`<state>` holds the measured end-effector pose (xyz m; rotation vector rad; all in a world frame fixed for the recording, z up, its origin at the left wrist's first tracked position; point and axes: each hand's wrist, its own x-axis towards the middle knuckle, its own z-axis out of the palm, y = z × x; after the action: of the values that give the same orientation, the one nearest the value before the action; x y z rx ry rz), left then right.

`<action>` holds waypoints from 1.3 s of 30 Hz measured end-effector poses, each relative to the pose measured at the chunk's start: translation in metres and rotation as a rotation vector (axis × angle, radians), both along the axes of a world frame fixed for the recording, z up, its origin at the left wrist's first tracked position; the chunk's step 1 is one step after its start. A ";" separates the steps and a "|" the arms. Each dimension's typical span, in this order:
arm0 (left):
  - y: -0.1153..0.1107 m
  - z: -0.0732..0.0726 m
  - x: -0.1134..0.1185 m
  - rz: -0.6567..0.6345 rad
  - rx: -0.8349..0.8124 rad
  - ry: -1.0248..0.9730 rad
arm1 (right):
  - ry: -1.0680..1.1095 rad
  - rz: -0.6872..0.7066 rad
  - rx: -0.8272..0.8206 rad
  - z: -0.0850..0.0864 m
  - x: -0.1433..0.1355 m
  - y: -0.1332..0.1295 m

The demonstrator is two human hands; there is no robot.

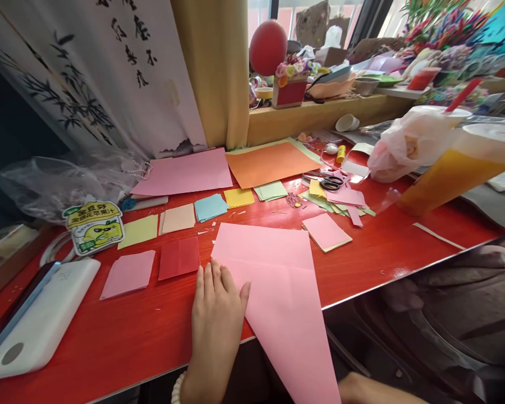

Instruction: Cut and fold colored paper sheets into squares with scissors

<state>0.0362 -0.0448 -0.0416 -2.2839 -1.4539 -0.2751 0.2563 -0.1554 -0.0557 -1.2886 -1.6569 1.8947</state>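
Note:
A large sheet of pink paper [273, 275] lies partly on the red table and hangs past its front edge towards me. A faint crease runs across its upper part. My left hand [216, 303] rests flat along the sheet's left edge, fingers stretched out and thumb on the paper. At the bottom of the view, part of my right hand or wrist [362, 388] shows beside the sheet's lower right edge; its fingers are hidden. Just left of the sheet lies a red square of paper [179, 258], close to my left fingertips.
Stacks of small paper squares [210, 207] line the table, with an orange sheet [273, 163] behind. Black-handled scissors [331, 183] lie among scraps. A cup of orange drink [454, 174] stands at right. A white power bank [46, 320] is at left.

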 end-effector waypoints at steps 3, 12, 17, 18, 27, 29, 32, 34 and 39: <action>0.000 0.005 0.004 0.024 -0.004 0.053 | -0.094 -0.284 -0.125 0.017 -0.001 0.006; -0.002 -0.002 -0.018 -0.159 0.023 0.059 | 0.223 -0.532 -0.387 0.019 -0.051 0.021; -0.010 -0.017 -0.031 -0.246 0.016 0.019 | -0.070 -0.195 0.069 0.029 -0.021 0.012; -0.010 -0.017 -0.030 -0.233 0.009 0.009 | -0.139 -0.123 0.161 0.040 -0.012 0.016; -0.009 -0.010 -0.029 -0.245 -0.017 -0.089 | -0.440 0.422 1.190 0.060 -0.064 0.169; -0.014 -0.007 -0.032 -0.286 -0.030 -0.104 | -0.462 0.416 1.221 0.034 -0.077 0.189; -0.029 -0.003 -0.039 -0.403 -0.031 -0.133 | -0.479 0.387 1.256 0.010 -0.077 0.195; -0.039 -0.003 -0.044 -0.492 -0.021 -0.141 | -0.473 0.401 1.274 0.007 -0.072 0.192; -0.045 -0.014 -0.050 -0.627 0.065 -0.058 | -0.465 0.431 1.273 0.014 -0.068 0.190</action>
<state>-0.0141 -0.0902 -0.0559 -2.6337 -0.6961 -0.5614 0.1886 0.0347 -0.0421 -0.8050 -2.7580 0.2861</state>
